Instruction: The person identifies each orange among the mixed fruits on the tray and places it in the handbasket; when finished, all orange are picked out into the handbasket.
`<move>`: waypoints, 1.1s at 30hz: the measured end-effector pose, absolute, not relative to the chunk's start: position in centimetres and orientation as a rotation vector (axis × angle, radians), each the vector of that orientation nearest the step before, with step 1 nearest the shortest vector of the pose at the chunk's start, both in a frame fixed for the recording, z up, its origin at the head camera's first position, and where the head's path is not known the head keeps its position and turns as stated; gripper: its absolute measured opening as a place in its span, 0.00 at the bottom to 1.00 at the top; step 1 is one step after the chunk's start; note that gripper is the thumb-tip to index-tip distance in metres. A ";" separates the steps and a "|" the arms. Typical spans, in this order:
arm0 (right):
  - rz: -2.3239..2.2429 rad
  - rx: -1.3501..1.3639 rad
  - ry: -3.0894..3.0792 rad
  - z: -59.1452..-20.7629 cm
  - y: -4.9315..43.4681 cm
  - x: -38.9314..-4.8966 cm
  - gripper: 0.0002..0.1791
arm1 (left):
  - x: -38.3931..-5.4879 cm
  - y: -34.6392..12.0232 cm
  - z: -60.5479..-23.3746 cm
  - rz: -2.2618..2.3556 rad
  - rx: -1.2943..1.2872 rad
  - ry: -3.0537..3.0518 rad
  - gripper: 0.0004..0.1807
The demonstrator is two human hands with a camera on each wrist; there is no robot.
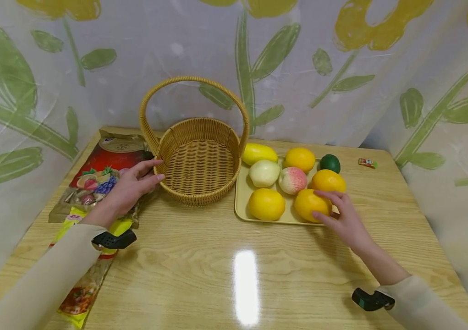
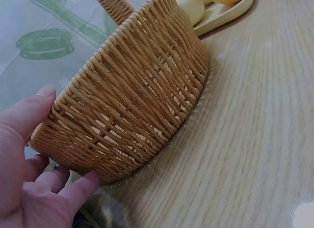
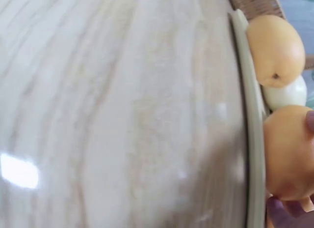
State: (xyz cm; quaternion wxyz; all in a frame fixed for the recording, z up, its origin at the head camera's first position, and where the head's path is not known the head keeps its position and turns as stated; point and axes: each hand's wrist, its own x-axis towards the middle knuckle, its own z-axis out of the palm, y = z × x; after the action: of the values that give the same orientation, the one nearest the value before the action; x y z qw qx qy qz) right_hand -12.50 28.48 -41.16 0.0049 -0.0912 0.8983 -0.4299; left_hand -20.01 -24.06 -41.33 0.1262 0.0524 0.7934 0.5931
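A round wicker basket (image 1: 198, 198) with a tall arched handle stands at the back, with nothing inside it. At its left side my left hand (image 1: 136, 183) grips the rim; in the left wrist view the thumb lies at the rim and the fingers (image 2: 78, 188) touch the outer wall. A pale yellow tray (image 1: 239, 211) beside the basket bears several fruits. My right hand (image 1: 347, 222) holds the orange (image 1: 310, 205) at the tray's front right corner, fingers over its top and thumb on its near side. In the right wrist view this orange (image 3: 289, 154) partly hides the fingers.
Also on the tray are other oranges (image 1: 267, 204), a peach (image 1: 293, 180), a pale green fruit (image 1: 264, 173), a long yellow fruit (image 1: 260, 154) and a dark green fruit (image 1: 330, 163). Left lie a fruit-printed bag (image 1: 106, 169) and a yellow packet (image 1: 79, 293). A small wrapped candy (image 1: 367, 162) lies right.
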 end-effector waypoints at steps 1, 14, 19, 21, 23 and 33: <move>-1.342 -0.325 2.824 -41.3 28.4 -12.5 0.26 | -20.0 -24.1 -41.3 1.728 0.148 2.310 0.39; -1.162 -0.660 2.988 -42.4 27.8 -12.5 0.27 | -19.8 -24.3 -41.5 1.710 0.176 2.306 0.39; -1.130 -0.694 3.033 -41.9 27.7 -12.2 0.29 | -20.0 -24.2 -41.5 1.713 0.196 2.308 0.39; -1.134 -0.656 3.041 -41.4 27.7 -12.2 0.30 | -20.1 -24.2 -41.4 1.711 0.201 2.307 0.39; -1.149 -0.618 3.025 -40.6 27.6 -12.1 0.31 | -20.1 -24.3 -41.3 1.707 0.195 2.308 0.39; -1.303 -0.559 2.815 -35.6 25.8 -12.7 0.30 | -20.0 -24.2 -41.3 1.700 0.181 2.306 0.39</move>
State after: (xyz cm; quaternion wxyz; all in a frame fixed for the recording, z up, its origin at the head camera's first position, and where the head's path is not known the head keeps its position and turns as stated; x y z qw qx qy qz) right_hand -12.73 25.76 -35.63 -0.0053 -0.1775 0.8930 -0.4135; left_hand -20.03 -24.23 -41.25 0.1349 0.0625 0.7960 0.5868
